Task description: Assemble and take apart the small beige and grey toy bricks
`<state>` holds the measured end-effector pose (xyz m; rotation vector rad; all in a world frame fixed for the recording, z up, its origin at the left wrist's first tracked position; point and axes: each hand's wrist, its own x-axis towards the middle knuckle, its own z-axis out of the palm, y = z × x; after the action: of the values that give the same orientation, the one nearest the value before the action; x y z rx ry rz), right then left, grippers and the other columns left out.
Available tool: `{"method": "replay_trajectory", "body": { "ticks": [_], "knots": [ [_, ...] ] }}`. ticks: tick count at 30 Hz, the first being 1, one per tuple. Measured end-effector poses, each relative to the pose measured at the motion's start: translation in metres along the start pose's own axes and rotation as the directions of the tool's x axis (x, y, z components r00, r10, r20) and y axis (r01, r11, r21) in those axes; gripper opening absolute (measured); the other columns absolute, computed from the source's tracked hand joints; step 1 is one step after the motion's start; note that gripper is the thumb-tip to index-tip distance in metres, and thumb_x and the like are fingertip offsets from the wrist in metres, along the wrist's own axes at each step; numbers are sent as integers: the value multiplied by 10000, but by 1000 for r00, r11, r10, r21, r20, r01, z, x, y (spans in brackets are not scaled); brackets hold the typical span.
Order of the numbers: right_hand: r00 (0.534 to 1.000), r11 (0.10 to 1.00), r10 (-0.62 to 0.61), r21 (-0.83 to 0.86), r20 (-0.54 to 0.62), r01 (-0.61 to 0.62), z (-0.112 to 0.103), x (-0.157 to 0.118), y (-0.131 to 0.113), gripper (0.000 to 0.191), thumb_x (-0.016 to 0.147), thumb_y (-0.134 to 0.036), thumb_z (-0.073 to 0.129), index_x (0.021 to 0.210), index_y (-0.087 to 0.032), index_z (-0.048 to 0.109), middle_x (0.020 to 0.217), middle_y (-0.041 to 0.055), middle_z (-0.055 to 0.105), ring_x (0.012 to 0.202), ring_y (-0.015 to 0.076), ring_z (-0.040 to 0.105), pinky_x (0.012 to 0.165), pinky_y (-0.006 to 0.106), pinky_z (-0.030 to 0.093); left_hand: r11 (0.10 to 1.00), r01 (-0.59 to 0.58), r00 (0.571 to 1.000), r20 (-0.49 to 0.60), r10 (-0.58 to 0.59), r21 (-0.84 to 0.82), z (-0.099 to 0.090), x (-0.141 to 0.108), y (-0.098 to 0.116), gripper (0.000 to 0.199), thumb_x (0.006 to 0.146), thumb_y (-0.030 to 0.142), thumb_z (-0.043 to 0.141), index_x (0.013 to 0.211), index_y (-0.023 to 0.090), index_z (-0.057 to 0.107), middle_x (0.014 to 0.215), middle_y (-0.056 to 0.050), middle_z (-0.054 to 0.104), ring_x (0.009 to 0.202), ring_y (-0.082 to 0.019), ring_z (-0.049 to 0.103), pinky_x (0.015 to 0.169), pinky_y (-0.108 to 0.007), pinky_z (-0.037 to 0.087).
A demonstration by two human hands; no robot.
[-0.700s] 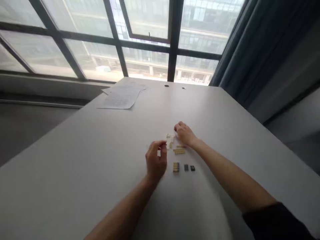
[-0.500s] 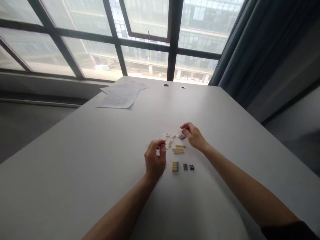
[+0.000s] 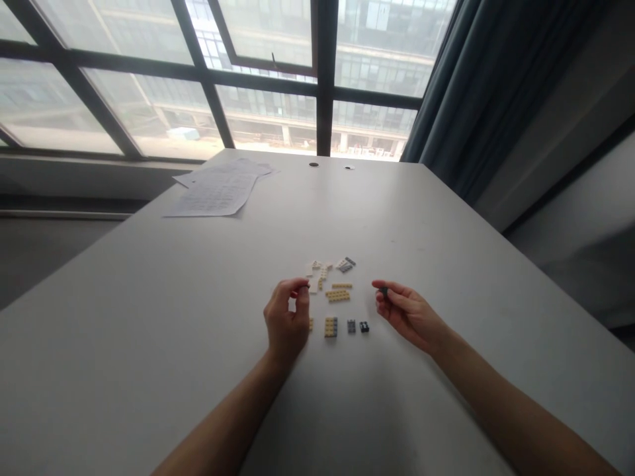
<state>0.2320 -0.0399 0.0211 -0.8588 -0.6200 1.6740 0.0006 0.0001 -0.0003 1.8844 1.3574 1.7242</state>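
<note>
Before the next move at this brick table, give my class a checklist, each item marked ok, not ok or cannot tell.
1. Right hand grips dark brick: ok.
2. Left hand grips a piece: cannot tell, too small.
3. Papers apart from bricks: ok, farther back, to the left.
4. Yellow-and-gray block uncovered: ok.
5. Every yellow brick fully visible: not ok, left hand partly hides one.
</note>
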Motion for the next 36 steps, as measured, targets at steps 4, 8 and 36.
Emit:
{"method": "replay_trajectory", "body": {
  "ticks": [4, 8, 36],
  "knots": [
    [1000, 1000, 0, -20, -12, 0, -3, -1, 3, 233, 715, -254, 766, 927, -172, 709, 776, 8, 670, 741, 78, 604, 761, 208, 485, 1000, -4, 1000, 10, 4, 4, 0, -1, -1, 105, 862, 209, 521, 902, 177, 613, 832, -19, 644, 764, -138, 595, 721, -272, 481],
    [995, 983, -92, -159, -28, 86, -6, -2, 4, 216, 686, -245, 782, 880, -192, 705, 783, 0, 675, 740, 90, 602, 741, 224, 474, 1000, -12, 1000, 22, 12, 18, 0, 0, 1, 101, 851, 206, 541, 919, 177, 611, 843, -18, 644, 742, -129, 587, 721, -266, 481],
    [964, 22, -164, -976, 211, 217, -17, -52, -1, 72, 741, -206, 708, 792, -198, 658, 768, 8, 622, 765, 167, 556, 713, 282, 420, 888, -455, 435, 856, 280, -59, 14, -38, 59, 170, 872, 117, 498, 946, 213, 617, 797, -32, 600, 776, -174, 535, 706, -296, 420]
  ]
}}
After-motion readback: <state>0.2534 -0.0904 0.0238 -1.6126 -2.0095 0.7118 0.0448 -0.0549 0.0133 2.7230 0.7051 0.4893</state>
